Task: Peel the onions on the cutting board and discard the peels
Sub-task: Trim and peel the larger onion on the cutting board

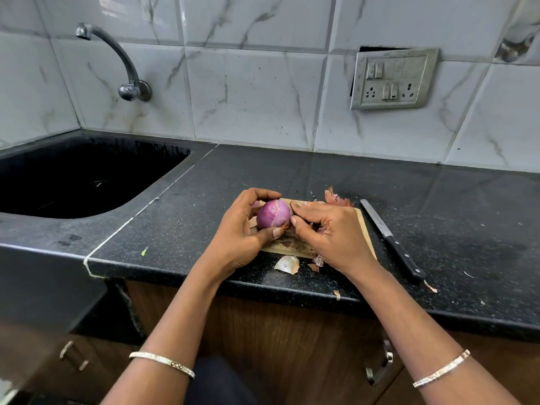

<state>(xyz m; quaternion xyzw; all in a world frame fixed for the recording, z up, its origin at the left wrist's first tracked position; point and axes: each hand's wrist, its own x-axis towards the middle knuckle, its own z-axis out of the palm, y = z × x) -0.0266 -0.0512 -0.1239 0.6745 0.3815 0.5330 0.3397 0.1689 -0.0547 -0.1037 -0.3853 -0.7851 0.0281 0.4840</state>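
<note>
A person peels a red onion point(273, 214) held just above the board point(364, 229) on a black kitchen table point(181, 217). The left hand point(242, 229) cups the bulb, its grip closed round it with the thumb underneath. The right hand point(330, 232) also has its grip closed, thumb and forefinger pinching the onion at its right side, where a brown scrap of skin hangs near the root end.

Most of the bulb shows glossy purple, so the step looks close to done, though a pale torn layer runs across the top. To finish cleanly, the pinch likely needs to catch the loose edge close to the root and draw it along the curve. The left hand would turn the bulb to bring unpeeled patches round. A shallow pull should spare the flesh.

Loose peels point(287, 264) lie on the board and on the table before and behind it, none yet discarded. A knife point(391, 239) lies just beside the board, to its right.

The hands hide most of the board and the onion's far side. A purple sliver behind the left fingers may be a 2nd onion; it cannot be told. No bin is in view. A sink point(73, 176) sits well apart at left.
</note>
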